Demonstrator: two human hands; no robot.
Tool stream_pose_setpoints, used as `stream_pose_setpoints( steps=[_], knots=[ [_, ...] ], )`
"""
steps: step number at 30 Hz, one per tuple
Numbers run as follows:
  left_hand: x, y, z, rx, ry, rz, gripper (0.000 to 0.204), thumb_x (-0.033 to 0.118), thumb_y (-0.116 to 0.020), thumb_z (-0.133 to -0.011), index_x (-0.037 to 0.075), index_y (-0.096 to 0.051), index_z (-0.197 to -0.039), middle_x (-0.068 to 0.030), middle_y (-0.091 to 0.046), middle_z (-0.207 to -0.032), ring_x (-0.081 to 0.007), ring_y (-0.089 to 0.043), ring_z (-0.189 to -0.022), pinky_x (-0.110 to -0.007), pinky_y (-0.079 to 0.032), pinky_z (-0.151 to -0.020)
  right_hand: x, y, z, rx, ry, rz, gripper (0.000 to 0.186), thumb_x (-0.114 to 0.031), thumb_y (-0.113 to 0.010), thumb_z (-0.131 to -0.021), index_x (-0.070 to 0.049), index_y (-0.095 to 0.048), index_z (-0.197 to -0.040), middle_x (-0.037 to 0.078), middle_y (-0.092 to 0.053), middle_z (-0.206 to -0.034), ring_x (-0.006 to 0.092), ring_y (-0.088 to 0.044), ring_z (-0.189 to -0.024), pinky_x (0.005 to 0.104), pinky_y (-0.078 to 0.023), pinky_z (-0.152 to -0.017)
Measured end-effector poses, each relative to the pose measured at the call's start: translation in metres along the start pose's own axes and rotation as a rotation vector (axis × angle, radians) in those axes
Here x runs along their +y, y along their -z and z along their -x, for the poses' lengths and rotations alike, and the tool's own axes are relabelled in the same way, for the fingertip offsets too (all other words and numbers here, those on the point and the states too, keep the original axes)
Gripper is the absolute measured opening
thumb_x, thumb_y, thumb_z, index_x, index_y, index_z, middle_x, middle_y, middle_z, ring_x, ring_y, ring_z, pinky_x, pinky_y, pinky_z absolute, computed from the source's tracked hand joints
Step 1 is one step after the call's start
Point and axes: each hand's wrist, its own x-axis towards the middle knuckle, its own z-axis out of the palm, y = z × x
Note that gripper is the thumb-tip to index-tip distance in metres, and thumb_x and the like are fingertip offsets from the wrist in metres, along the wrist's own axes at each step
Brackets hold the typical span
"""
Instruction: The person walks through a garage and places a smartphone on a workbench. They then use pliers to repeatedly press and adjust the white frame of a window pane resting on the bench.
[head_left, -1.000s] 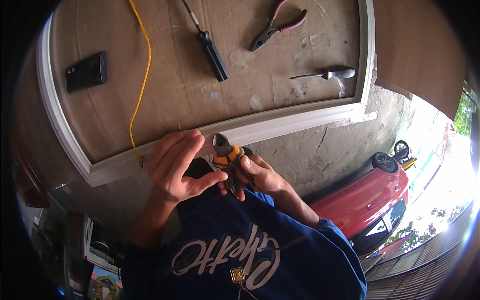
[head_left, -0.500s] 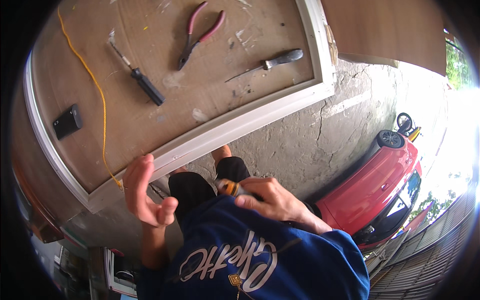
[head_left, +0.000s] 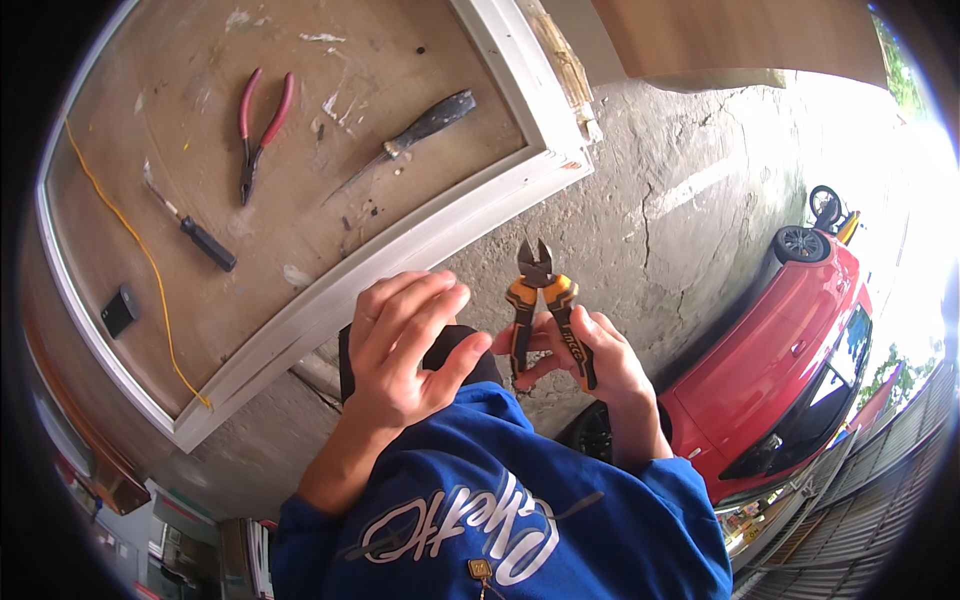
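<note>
I am holding the orange-handled cutters (head_left: 542,305) in my right hand (head_left: 590,355), fingers wrapped round the handles, jaws up, just beyond the white frame (head_left: 420,245). My left hand (head_left: 405,345) is hovering beside them, released; a pinched wire may be hidden. Next calls for feeding work between the jaws. Half a second ago the cutters were lower, covered by my right hand.

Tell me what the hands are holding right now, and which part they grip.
The right hand holds orange-and-black cutting pliers by the handles, jaws pointing up and away. The left hand is open beside them, holding nothing visible.
</note>
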Motion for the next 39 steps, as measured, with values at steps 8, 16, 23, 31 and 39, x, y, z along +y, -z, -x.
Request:
stream_pose_setpoints(
  steps=[8,16,23,31,39],
  knots=[
    [-0.001,-0.016,-0.045,-0.111,0.332,0.492,0.038,0.008,-0.07,-0.077,-0.002,-0.058,-0.112,-0.0147,-0.063,-0.1,-0.0239,-0.061,-0.088,-0.03,-0.049,-0.073,-0.012,-0.005,-0.005,-0.105,-0.072,-0.059,0.063,-0.055,-0.039,-0.092,-0.002,-0.049,-0.059,0.028,-0.058,-0.11,0.0365,-0.057,-0.104,0.0422,-0.053,-0.077],
    [-0.02,-0.023,-0.061,-0.034,0.121,0.1,0.034,0.012,-0.069,-0.078,0.0,-0.06,-0.107,-0.013,-0.062,-0.103,-0.0278,-0.058,-0.094,-0.037,-0.045,-0.083,-0.031,0.016,-0.018,-0.004,-0.147,-0.216,0.062,-0.057,-0.034,-0.093,-0.007,-0.04,-0.056,0.029,-0.058,-0.105,0.0396,-0.059,-0.099,0.0423,-0.055,-0.061],
    [-0.022,-0.049,-0.065,-0.056,0.149,-0.19,0.047,0.032,-0.07,-0.076,0.001,-0.06,-0.11,-0.0101,-0.062,-0.104,-0.0247,-0.057,-0.095,-0.037,-0.042,-0.082,-0.05,0.042,-0.036,-0.166,-0.39,-0.312,0.061,-0.058,-0.034,-0.092,-0.006,-0.041,-0.06,0.03,-0.058,-0.101,0.0402,-0.06,-0.096,0.0373,-0.058,-0.052],
    [-0.02,-0.045,-0.068,-0.104,0.135,-0.183,0.073,0.056,-0.073,-0.067,-0.001,-0.061,-0.11,-0.0135,-0.064,-0.104,-0.0297,-0.059,-0.094,-0.039,-0.046,-0.081,-0.078,0.058,-0.048,-0.164,-0.59,-0.135,0.064,-0.058,-0.042,-0.089,-0.004,-0.043,-0.056,0.035,-0.055,-0.1,0.0453,-0.061,-0.092,0.0409,-0.058,-0.049],
    [-0.019,-0.053,-0.068,-0.051,0.165,-0.248,0.076,0.058,-0.075,-0.061,-0.001,-0.062,-0.107,-0.0108,-0.065,-0.101,-0.029,-0.061,-0.09,-0.039,-0.048,-0.08,-0.093,0.068,-0.053,-0.221,-0.659,-0.173,0.065,-0.059,-0.04,-0.089,-0.004,-0.043,-0.055,0.037,-0.053,-0.101,0.048,-0.06,-0.094,0.0419,-0.058,-0.05]
  ],
)
